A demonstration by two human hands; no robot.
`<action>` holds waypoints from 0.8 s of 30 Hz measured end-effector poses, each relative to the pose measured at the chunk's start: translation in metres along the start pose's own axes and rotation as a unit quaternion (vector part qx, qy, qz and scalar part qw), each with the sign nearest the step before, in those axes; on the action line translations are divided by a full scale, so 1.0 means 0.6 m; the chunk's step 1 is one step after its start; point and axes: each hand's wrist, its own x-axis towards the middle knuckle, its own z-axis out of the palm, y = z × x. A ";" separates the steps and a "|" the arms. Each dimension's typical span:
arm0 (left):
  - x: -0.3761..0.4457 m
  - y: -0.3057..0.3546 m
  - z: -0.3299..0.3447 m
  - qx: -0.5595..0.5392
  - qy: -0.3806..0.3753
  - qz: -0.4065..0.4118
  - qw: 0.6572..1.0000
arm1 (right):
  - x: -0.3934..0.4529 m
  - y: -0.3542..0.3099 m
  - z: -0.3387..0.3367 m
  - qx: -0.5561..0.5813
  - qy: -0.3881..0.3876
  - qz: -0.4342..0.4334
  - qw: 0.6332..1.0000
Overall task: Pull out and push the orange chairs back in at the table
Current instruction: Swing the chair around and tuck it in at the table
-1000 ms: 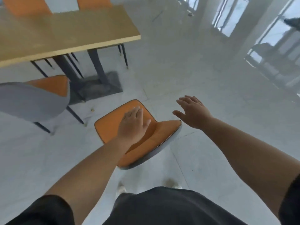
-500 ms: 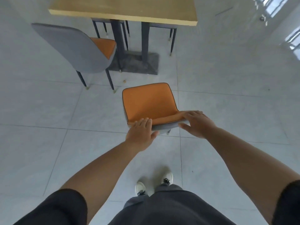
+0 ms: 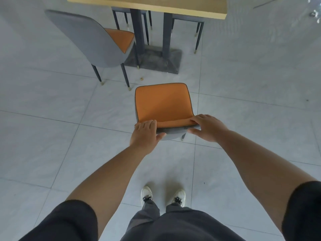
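Far left, a second chair (image 3: 97,40) stands w/ its grey back toward the camera, turned at an angle; a wedge of orange seat shows past the shell on the right. Dark thin legs w/ gold tips, all on the floor (image 3: 43,136). It sits just beside the table base (image 3: 156,61), a dark slab carrying two dark posts.

The table (image 3: 156,6) runs along the top edge – light wood top w/ a paler front edge. Behind the posts, parts of two more chairs are tucked under it; only their grey seat edges and legs show.

Centre: the orange chair (image 3: 163,103) stands out on the tiles, well apart from the table, seat facing it. Seat is orange w/ dark piping round the rim and rounded front corners; the back is orange inside, grey outside, seen almost from above, so it looks like a thin strip. One gold-tipped leg shows below the back.

Left hand (image 3: 144,134) grips the back's top edge at its left end – fingers curled over onto the orange side, thumb on the grey outside. Right hand (image 3: 208,127) grips the right end the same way, fingers over the top, thumb under on the grey.

Bottom: white shoes (image 3: 146,194) and dark trousers, short dark sleeves on both arms.
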 end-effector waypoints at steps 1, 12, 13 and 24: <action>0.002 0.003 -0.002 0.001 -0.001 -0.006 1.000 | 0.005 0.004 0.000 0.003 -0.003 -0.003 1.000; 0.020 -0.004 -0.003 0.009 0.003 0.012 1.000 | 0.013 0.002 0.015 -0.014 0.032 -0.006 0.999; 0.022 -0.007 -0.003 0.012 0.005 0.019 1.000 | 0.013 -0.001 0.014 -0.007 0.031 -0.003 0.999; 0.078 -0.147 -0.039 0.009 -0.017 0.132 0.991 | 0.052 -0.106 0.029 0.040 0.066 0.075 0.994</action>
